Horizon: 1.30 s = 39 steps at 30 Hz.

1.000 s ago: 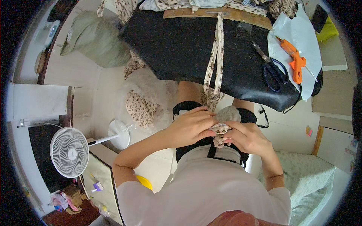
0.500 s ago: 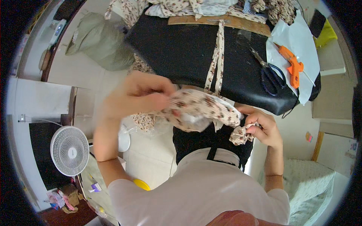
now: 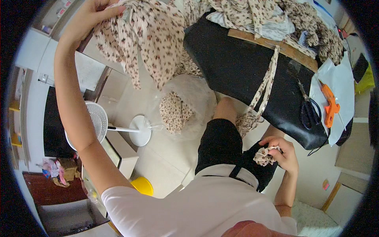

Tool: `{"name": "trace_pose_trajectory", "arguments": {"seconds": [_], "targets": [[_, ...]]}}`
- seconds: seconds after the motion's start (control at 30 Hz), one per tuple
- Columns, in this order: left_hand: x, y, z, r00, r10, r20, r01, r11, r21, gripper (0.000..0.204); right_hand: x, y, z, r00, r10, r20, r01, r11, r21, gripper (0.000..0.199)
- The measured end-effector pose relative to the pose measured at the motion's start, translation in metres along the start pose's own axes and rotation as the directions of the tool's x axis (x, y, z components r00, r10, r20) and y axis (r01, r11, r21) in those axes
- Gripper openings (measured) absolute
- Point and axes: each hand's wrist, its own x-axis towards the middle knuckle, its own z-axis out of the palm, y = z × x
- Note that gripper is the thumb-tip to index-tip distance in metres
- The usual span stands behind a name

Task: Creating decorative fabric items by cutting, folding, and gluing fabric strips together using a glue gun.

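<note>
My left hand (image 3: 89, 21) is raised at the far upper left, its fingers closed on the top of a cream floral ribbed cloth (image 3: 156, 41). The cloth hangs down in loose, pointed folds beside the black tabletop. Low on the right, above my thigh, my right hand (image 3: 286, 156) pinches a small ruffled floral scrunchie (image 3: 263, 157) between thumb and fingers. A narrow floral strip (image 3: 268, 79) drapes over the near table edge, its top end by the wooden ruler (image 3: 276, 48).
On the black table (image 3: 233, 63) lie dark-handled scissors (image 3: 310, 112) and an orange glue gun (image 3: 329, 103) on a white sheet. Floral cloth and a heap of scrunchies (image 3: 312, 29) line its far side. A plastic bag of floral pieces (image 3: 175, 112) and a white fan (image 3: 96, 120) stand left.
My left hand has swung up and left, away from my right hand, and now holds the hanging cloth. The right hand still grips the scrunchie. The view has turned left.
</note>
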Motion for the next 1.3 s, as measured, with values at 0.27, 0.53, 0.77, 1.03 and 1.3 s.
{"name": "trace_pose_trajectory", "arguments": {"seconds": [0.27, 0.53, 0.77, 1.03, 1.3], "targets": [[0.014, 0.053, -0.010, 0.933, -0.279, -0.230, 0.308, 0.946, 0.104, 0.020, 0.001, 0.003, 0.003, 1.000, 0.005, -0.007, -0.005, 1.000, 0.007, 0.008], [0.045, 0.048, -0.005, 0.958, -0.144, -0.247, 0.222, 0.919, 0.326, 0.017, -0.002, 0.007, 0.005, 1.000, -0.014, -0.003, 0.014, 1.000, 0.000, 0.008], [0.078, -0.027, -0.013, 0.729, 0.683, -0.047, -0.481, 0.462, -0.745, 0.017, -0.001, 0.010, 0.005, 1.000, 0.009, 0.008, -0.010, 1.000, 0.014, 0.007], [0.042, 0.019, -0.020, 0.994, -0.071, -0.078, 0.085, 0.978, 0.189, 0.026, -0.004, 0.008, 0.005, 0.999, 0.036, 0.033, -0.036, 0.999, 0.001, 0.009], [-0.042, 0.121, 0.043, 0.998, 0.068, 0.012, -0.061, 0.949, -0.308, 0.025, 0.008, -0.042, 0.009, 0.940, -0.311, -0.141, 0.307, 0.950, -0.051, 0.015]]}}
